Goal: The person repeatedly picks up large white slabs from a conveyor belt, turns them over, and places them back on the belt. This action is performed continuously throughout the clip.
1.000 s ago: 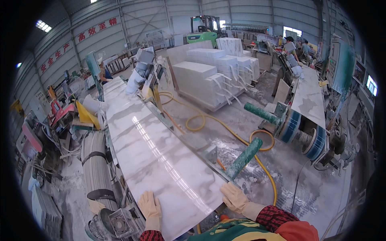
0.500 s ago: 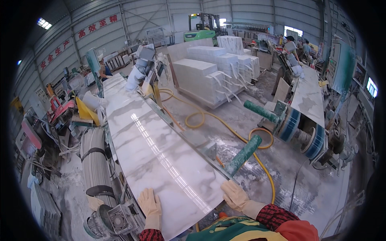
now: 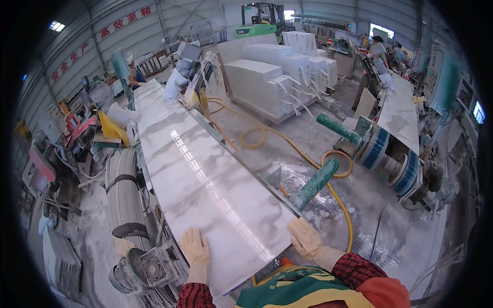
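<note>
A long, polished white stone slab (image 3: 205, 179) with grey veining runs away from me on a narrow machine bed. My left hand (image 3: 195, 250), in a cream rubber glove, lies flat near the slab's left edge, fingers stretched out. At the right edge, close to the near corner, my right hand (image 3: 308, 240) wears the same kind of glove. Its fingers are extended against the slab's edge; their undersides are hidden. Just beyond this hand a green roller (image 3: 319, 183) sticks out from the machine bed.
Left of the slab lie a bundle of long grey strips (image 3: 123, 195) and a motor (image 3: 149, 268). A yellow hose (image 3: 287, 156) loops over the wet floor at right. Strapped stone blocks (image 3: 254, 84) stand beyond, before a green forklift (image 3: 259, 28). People work farther off.
My view has shifted a little, so the slab and surroundings appear slightly higher and farther right. Both hands stay at about the same places on the slab.
</note>
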A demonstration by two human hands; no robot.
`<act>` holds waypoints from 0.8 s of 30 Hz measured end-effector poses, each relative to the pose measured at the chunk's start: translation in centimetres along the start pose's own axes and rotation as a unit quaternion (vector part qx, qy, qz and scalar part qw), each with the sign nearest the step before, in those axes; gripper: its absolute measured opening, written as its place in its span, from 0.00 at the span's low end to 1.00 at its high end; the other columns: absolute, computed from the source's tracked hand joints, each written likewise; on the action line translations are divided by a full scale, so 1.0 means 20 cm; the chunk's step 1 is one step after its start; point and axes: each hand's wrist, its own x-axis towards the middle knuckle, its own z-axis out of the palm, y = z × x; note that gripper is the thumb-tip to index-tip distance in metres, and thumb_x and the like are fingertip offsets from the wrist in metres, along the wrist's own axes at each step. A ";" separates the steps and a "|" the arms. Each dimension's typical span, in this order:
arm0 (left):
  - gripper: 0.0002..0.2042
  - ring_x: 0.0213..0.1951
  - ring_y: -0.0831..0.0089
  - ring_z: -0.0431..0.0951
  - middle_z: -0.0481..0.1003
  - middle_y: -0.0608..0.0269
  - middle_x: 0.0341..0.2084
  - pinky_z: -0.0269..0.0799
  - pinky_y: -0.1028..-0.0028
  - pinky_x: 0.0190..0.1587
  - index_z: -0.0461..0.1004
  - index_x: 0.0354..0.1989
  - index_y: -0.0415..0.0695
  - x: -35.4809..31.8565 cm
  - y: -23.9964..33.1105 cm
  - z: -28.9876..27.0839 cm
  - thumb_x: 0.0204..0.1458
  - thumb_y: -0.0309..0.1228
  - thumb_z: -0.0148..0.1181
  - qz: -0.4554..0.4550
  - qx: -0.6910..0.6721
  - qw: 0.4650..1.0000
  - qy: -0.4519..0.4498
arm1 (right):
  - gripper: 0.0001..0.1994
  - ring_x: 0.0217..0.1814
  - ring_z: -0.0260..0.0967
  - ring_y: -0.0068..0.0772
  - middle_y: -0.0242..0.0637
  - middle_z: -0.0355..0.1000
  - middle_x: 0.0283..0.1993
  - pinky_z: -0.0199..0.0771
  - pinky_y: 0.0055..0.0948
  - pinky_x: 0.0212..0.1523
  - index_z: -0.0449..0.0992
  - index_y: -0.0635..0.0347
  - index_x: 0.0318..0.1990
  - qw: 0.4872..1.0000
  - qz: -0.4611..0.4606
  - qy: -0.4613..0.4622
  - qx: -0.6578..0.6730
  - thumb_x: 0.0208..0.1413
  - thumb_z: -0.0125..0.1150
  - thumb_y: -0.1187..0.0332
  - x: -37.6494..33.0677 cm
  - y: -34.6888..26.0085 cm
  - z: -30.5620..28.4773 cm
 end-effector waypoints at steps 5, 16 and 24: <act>0.24 0.71 0.46 0.66 0.71 0.49 0.70 0.55 0.45 0.75 0.73 0.67 0.47 -0.03 -0.04 0.07 0.64 0.40 0.61 0.004 0.035 0.999 0.021 | 0.24 0.71 0.65 0.65 0.56 0.72 0.66 0.65 0.55 0.74 0.73 0.65 0.66 1.000 -0.007 0.009 0.021 0.64 0.61 0.66 0.01 -0.03 -0.04; 0.24 0.72 0.44 0.66 0.71 0.48 0.70 0.55 0.45 0.75 0.73 0.68 0.46 -0.05 0.00 0.04 0.65 0.40 0.61 0.000 0.030 0.999 0.014 | 0.25 0.70 0.68 0.71 0.61 0.73 0.66 0.64 0.59 0.77 0.73 0.70 0.66 0.999 -0.003 0.008 0.034 0.64 0.64 0.69 -0.02 -0.03 -0.05; 0.24 0.70 0.43 0.67 0.72 0.47 0.70 0.57 0.45 0.73 0.73 0.68 0.46 -0.06 0.03 0.01 0.64 0.39 0.61 0.002 0.027 1.000 0.013 | 0.25 0.70 0.67 0.70 0.60 0.73 0.67 0.64 0.58 0.76 0.74 0.69 0.66 0.999 -0.015 0.010 0.034 0.63 0.64 0.68 -0.03 -0.02 -0.07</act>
